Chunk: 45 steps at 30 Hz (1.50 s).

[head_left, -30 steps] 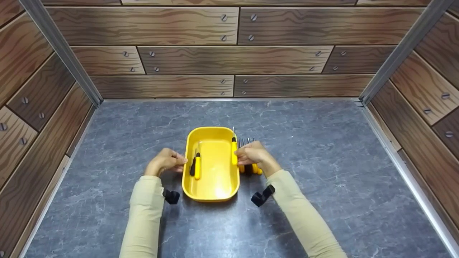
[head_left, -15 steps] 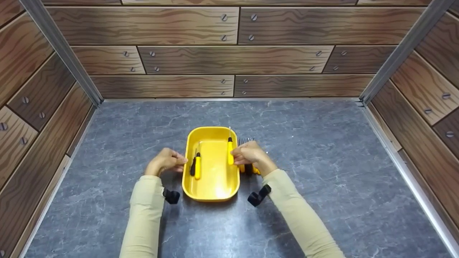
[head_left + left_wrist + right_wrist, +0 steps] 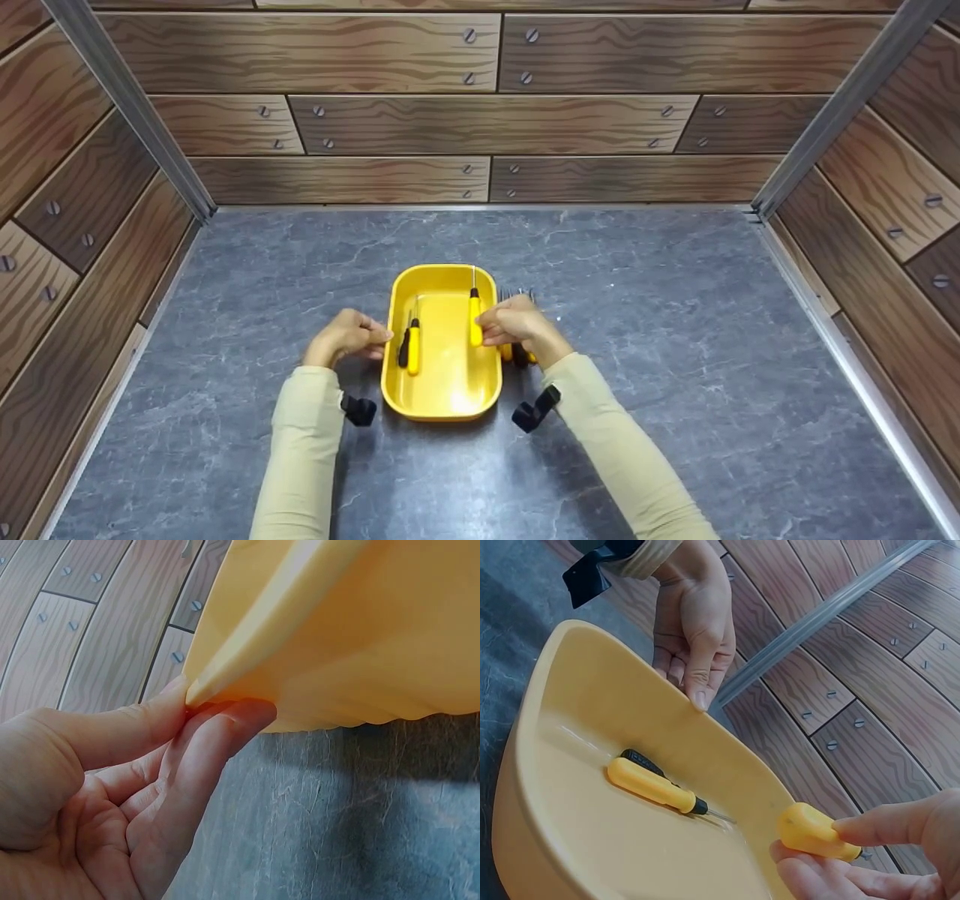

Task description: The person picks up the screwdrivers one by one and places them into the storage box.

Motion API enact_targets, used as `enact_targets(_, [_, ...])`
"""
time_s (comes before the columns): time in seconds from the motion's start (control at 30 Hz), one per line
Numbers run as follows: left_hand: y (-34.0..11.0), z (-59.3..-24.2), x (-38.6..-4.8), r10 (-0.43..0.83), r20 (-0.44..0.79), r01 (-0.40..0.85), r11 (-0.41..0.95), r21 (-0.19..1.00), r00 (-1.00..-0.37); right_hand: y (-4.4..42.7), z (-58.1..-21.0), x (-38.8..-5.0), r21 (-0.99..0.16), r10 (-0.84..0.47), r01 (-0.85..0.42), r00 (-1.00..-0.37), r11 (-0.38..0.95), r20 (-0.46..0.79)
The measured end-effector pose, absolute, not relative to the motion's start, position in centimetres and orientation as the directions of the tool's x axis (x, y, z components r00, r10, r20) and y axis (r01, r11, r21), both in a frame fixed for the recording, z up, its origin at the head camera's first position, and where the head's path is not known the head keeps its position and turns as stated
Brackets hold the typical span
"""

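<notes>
A yellow tray (image 3: pixel 450 405) with high walls stands on the grey surface. My left hand (image 3: pixel 349 337) pinches its left rim between thumb and fingers, seen close in the left wrist view. Over the right part of the tray, my right hand (image 3: pixel 519 322) holds a yellow-handled screwdriver (image 3: pixel 475 319) by its handle, shaft pointing away from me. Inside the tray, toward the left wall, a yellow screwdriver (image 3: pixel 652 784) lies beside a black-handled one (image 3: pixel 641 760). Under and behind my right hand, more tools (image 3: pixel 517 354) with yellow and black handles are partly hidden.
Just right of the tray, metal shafts (image 3: pixel 511 294) of the partly covered tools stick out past my right hand. Wood-patterned walls (image 3: pixel 480 124) with metal edging enclose the grey surface (image 3: pixel 660 300) at the back and both sides.
My right hand has moved left with the screwdriver, from above the tray's right rim to over its inside. The left hand and the tray have stayed in place.
</notes>
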<state>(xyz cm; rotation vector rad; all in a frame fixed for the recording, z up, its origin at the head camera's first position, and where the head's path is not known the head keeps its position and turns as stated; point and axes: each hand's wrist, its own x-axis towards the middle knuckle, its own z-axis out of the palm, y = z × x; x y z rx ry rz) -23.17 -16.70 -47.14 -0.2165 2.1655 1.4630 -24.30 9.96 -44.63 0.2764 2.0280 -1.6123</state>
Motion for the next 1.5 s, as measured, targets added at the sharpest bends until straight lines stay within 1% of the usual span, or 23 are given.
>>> enact_targets(0.3, [-16.8, -47.2, -23.1, 0.16, -0.481, -0.382, 0.419, 0.824, -0.862, 9.4, -44.8, -24.3, -0.84, -0.151, 0.471, -0.841, 0.27, -0.52])
enact_targets(0.7, [-16.8, -47.3, -23.1, 0.154, -0.485, -0.394, 0.401, 0.827, -0.861, 8.9, -45.1, -24.3, -0.835, -0.161, 0.481, -0.832, 0.268, -0.531])
enact_targets(0.9, [-16.8, -47.2, -23.2, 0.15, -0.485, -0.393, 0.409, 0.824, -0.861, 8.7, -45.6, -24.3, -0.846, -0.175, 0.471, -0.837, 0.248, -0.518])
enact_targets(1.3, [-16.8, -47.3, -23.2, 0.163, -0.475, -0.382, 0.401, 0.833, -0.865, 7.8, -46.2, -24.3, -0.832, -0.156, 0.512, -0.823, 0.213, -0.546])
enact_targets(1.5, [-16.9, -47.3, -23.2, 0.161, -0.479, -0.388, 0.397, 0.832, -0.863, 7.3, -46.3, -24.2, -0.825, -0.148, 0.52, -0.818, 0.222, -0.556])
